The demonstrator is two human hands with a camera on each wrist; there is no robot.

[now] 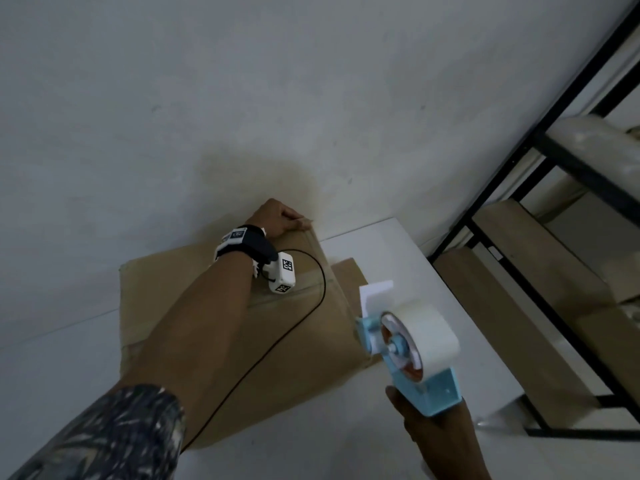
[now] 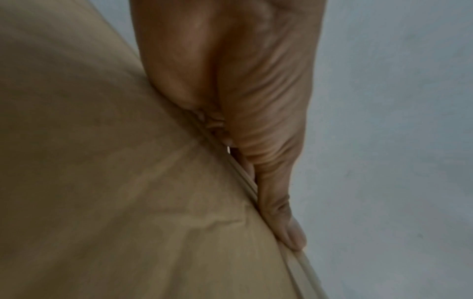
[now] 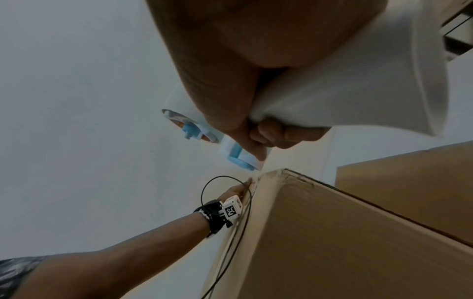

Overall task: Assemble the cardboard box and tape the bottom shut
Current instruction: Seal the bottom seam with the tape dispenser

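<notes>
A brown cardboard box (image 1: 277, 358) stands on the white table (image 1: 408, 271) with its closed flaps facing up. A strip of clear tape (image 1: 298, 289) crosses the flaps. My left hand (image 1: 280, 216) reaches across the top and grips the far edge; in the left wrist view the thumb (image 2: 286, 222) lies along that edge of the box (image 2: 102, 161). My right hand (image 1: 440, 434) holds a light-blue tape dispenser (image 1: 412, 344) with a white roll, in the air just off the box's right corner. The right wrist view shows the dispenser (image 3: 189, 125) above the box (image 3: 332, 242).
A flat piece of cardboard (image 1: 349, 271) lies on the table to the right of the box. A black cable (image 1: 277, 341) runs over the box top from the left wrist. A black metal shelf frame (image 1: 519, 271) with wooden boards stands to the right. A wall is close behind.
</notes>
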